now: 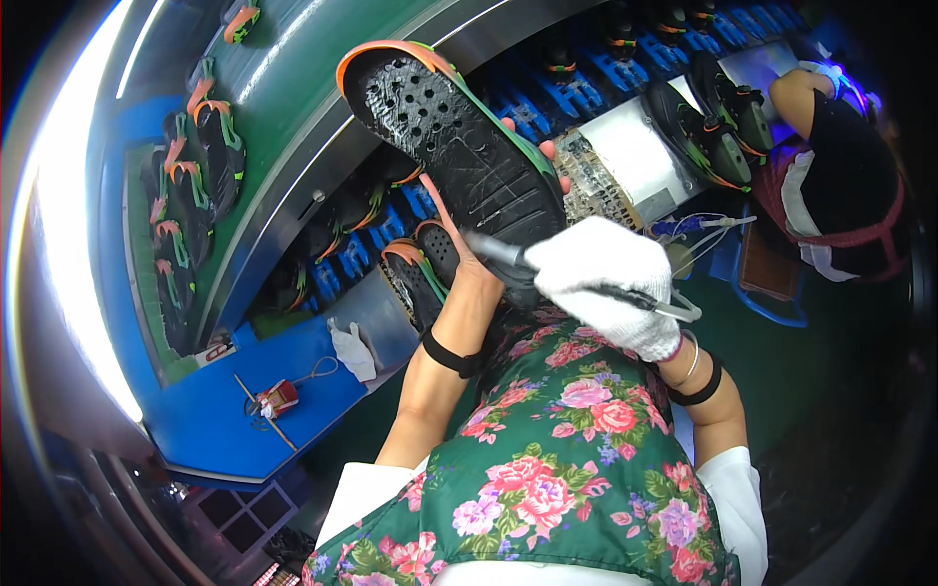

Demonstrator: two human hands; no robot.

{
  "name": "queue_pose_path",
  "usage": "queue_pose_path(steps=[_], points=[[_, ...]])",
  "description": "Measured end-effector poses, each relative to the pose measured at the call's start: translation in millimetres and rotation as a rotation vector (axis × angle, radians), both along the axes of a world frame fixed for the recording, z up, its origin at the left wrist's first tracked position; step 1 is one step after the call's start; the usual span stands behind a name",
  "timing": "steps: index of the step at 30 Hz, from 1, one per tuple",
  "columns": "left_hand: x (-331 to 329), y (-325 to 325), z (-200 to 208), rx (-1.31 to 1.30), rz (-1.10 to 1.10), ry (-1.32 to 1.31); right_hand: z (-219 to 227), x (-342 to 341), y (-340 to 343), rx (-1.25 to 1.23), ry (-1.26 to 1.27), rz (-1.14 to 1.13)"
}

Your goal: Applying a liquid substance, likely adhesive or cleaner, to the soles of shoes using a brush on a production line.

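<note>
My bare left hand [471,256] grips a black shoe sole [457,142] with an orange and green rim, held tilted in front of me. The thumb lies along its left edge and fingertips show past the right edge. Holes dot the far end of the sole, and its face looks glossy and wet. In a white knit glove, my right hand [611,283] is closed on a dark-handled brush [498,249] with a thin tube running back from it. The brush tip lies at the near left part of the sole, by my left wrist; whether it touches is unclear.
More soles [200,176] lie on the green belt [278,88] at left. A metal rail borders a lower line of blue racks [606,83] carrying shoes [699,137]. Scissors and a red item [278,398] rest on a blue table [210,410]. Another person [840,176] is at right.
</note>
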State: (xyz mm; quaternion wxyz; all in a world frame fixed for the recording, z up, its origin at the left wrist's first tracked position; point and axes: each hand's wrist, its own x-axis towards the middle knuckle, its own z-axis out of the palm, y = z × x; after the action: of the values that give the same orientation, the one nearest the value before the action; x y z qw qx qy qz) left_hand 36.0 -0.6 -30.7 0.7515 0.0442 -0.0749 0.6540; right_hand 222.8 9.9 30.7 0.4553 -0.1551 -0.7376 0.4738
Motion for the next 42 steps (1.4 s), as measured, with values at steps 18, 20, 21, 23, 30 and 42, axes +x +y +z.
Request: queue_pose_path(steps=[18, 20, 21, 23, 30, 42], points=[[-23, -11, -6, -0.026, -0.011, 0.260, -10, -3, -9, -0.078, -0.039, 0.290], [-30, -9, -17, 0.051, -0.072, 0.277, -19, -3, -4, -0.136, -0.016, 0.207], [-34, -13, -21, -0.001, -0.111, 0.241, -21, -5, -8, -0.013, -0.073, 0.133], [-41, -9, -25, -0.024, -0.109, 0.271, -22, -11, -14, 0.215, -0.168, 0.098], [-53, -20, -39, -0.105, -0.121, 0.282, -17, -13, -25, -0.146, -0.059, 0.314], [-84, -28, -14, -0.252, -0.347, 0.250, -12, -14, -34, 0.134, -0.168, 0.373]])
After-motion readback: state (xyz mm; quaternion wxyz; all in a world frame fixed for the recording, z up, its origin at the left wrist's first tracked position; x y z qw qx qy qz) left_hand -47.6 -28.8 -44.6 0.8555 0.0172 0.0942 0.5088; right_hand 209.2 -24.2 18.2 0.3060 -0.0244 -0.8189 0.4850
